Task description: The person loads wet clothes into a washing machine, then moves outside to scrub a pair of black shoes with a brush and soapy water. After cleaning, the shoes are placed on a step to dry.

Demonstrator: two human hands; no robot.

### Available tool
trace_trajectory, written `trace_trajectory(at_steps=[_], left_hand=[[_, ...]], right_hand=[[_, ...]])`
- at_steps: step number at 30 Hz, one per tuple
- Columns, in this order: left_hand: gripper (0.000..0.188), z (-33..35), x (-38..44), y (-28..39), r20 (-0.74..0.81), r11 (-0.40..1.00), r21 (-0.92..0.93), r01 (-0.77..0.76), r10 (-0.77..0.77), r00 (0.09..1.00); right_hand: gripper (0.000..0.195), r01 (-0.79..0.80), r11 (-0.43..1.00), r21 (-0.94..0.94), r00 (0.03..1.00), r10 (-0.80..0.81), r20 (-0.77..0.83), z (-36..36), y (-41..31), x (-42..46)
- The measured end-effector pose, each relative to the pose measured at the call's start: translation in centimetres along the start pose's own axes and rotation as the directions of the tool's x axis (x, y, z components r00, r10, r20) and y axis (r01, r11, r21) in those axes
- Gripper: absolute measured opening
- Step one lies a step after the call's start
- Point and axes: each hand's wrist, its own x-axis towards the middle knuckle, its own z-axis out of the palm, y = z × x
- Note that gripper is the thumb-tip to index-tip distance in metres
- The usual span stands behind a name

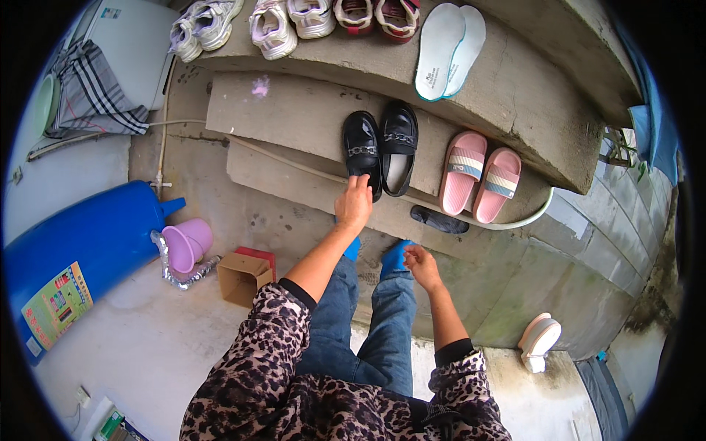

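On a concrete step stands a pair of black loafers with chain trim, the left shoe [361, 138] beside the right shoe [398, 135]. My left hand [354, 204] is at the heel opening of the left loafer, fingers bent; whether it grips the rim cannot be told. My right hand [423, 265] hangs over my blue-covered foot [396, 256], fingers loosely curled and apart, holding nothing visible. Pink striped slides [462, 182] lie to the right of the loafers. A black insole or flat sole [439, 219] rests just below them, near the hose.
White insoles [441, 49] and several sneakers [273, 27] are on the higher step. A pale hose [518, 225] curves along the lower step edge. At the left are a blue barrel [94, 237], a pink bucket [190, 242] and a cardboard box [240, 278]. One pale shoe [539, 339] leans at the right.
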Motion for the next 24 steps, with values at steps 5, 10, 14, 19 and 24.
trace_trajectory(at_steps=[5, 10, 14, 19, 24], left_hand=[[0.038, 0.5, 2.4, -1.5, -0.124, 0.956, 0.287, 0.056, -0.021, 0.992], [0.041, 2.0, 4.4, -3.3, 0.002, 0.917, 0.399, -0.029, 0.03, 1.0], [0.027, 3.1, 5.8, -5.1, 0.041, 0.865, 0.482, -0.139, 0.137, 0.99], [0.015, 3.9, 6.4, -6.1, -0.031, 0.834, 0.519, -0.188, 0.238, 0.971], [0.033, 2.5, 5.8, -3.2, 0.009, 0.876, 0.476, -0.073, 0.078, 0.997]], right_hand=[[0.021, 0.037, 0.999, 0.032, 0.999, -0.037, 0.02, 2.2, 0.0, 1.2], [0.021, 0.034, 0.998, 0.056, 0.999, -0.035, 0.024, 2.5, 2.3, 0.6], [0.02, -0.033, 0.998, 0.047, 0.999, 0.031, 0.038, 1.9, 3.7, 0.1], [0.021, -0.038, 0.995, -0.091, 0.999, 0.04, 0.02, 1.6, 2.8, -0.8], [0.024, -0.03, 0.99, 0.137, 0.999, 0.034, -0.026, 1.6, 5.0, 1.0]])
